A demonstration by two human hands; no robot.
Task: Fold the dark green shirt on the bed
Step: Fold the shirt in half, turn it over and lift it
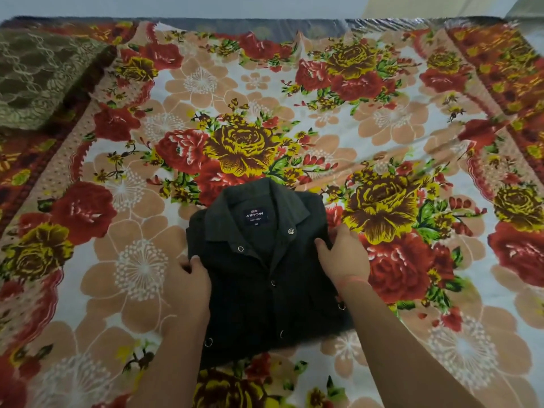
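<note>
The dark green shirt (259, 278) lies on the bed (382, 119) as a compact folded rectangle, collar at the far end, a navy label showing inside the neck and metal snaps down the front. My left hand (191, 285) grips its left edge, thumb on top of the cloth. My right hand (343, 254) holds the right edge near the shoulder, fingers curled over the fabric. Both forearms reach in from the bottom of the view and hide parts of the shirt's lower sides.
A floral bedsheet in red, yellow and peach covers the bed. An olive lace-patterned pillow or folded cloth (41, 75) sits at the far left corner. The wall runs along the bed's far edge.
</note>
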